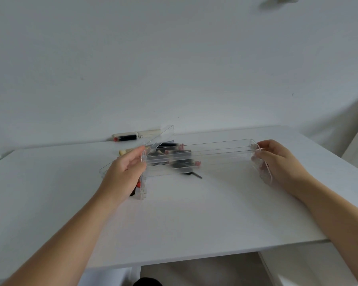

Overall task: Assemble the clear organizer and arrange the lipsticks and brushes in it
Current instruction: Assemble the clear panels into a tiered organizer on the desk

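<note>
Here both hands (124,172) (277,159) grip a long, clear, rigid tray (215,149).

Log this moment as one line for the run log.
step: assembling organizer | left hand: holds left end panel | right hand: holds right end panel | clear tray: raised between panels | lipsticks, brushes: loose on table

The tabletop (194,213) is plain white. The organizer tray (215,150) is clear and colourless. By the far edge lies a black lipstick (126,138) with a red end; the brushes (180,159) are black with pink tips.
</note>
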The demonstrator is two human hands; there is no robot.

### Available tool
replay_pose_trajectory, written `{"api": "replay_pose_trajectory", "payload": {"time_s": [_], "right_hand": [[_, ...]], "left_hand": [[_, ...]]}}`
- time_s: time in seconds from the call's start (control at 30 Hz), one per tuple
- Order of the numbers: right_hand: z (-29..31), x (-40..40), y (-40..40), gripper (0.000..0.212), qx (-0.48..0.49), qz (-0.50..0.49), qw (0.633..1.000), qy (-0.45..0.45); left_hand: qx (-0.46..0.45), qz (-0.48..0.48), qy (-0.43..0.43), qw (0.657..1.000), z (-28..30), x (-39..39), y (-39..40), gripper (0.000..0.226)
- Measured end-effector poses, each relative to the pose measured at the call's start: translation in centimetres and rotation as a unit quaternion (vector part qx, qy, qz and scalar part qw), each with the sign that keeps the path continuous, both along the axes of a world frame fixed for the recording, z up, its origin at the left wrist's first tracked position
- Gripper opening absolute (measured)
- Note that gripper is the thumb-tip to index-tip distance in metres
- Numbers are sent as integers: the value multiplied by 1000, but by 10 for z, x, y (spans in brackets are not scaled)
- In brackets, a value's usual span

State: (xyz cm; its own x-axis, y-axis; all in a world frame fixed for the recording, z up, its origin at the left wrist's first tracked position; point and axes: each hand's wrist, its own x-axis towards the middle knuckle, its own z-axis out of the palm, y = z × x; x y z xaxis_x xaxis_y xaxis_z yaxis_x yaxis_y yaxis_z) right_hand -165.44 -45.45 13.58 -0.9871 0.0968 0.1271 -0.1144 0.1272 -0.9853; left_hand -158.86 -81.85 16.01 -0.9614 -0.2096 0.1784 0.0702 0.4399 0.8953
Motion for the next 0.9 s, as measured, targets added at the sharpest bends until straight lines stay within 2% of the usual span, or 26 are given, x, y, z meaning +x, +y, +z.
{"api": "replay_pose_trajectory", "payload": {"time_s": [0.07,0.33,0.6,0.7,0.83,0.9], "right_hand": [[-1,-1,1,9,0,-1,1000,1],[-2,1,3,14,103,-12,994,29],[1,4,0,3,115,-28,992,31],[1,5,-2,8,103,-30,994,18],[1,4,-2,14,40,-22,999,-7],[1,5,-1,16,72,-17,997,12]], "left_hand": [[0,-1,-3,1000,0,0,-1,47],[-14,4,28,999,-8,-6,-2,50],[-18,24,28,999,-10,-11,0,54],[-22,24,29,999,-10,-12,0,55],[-35,29,32,998,-10,-13,1,56],[-33,29,32,998,-11,-13,1,56]]}}
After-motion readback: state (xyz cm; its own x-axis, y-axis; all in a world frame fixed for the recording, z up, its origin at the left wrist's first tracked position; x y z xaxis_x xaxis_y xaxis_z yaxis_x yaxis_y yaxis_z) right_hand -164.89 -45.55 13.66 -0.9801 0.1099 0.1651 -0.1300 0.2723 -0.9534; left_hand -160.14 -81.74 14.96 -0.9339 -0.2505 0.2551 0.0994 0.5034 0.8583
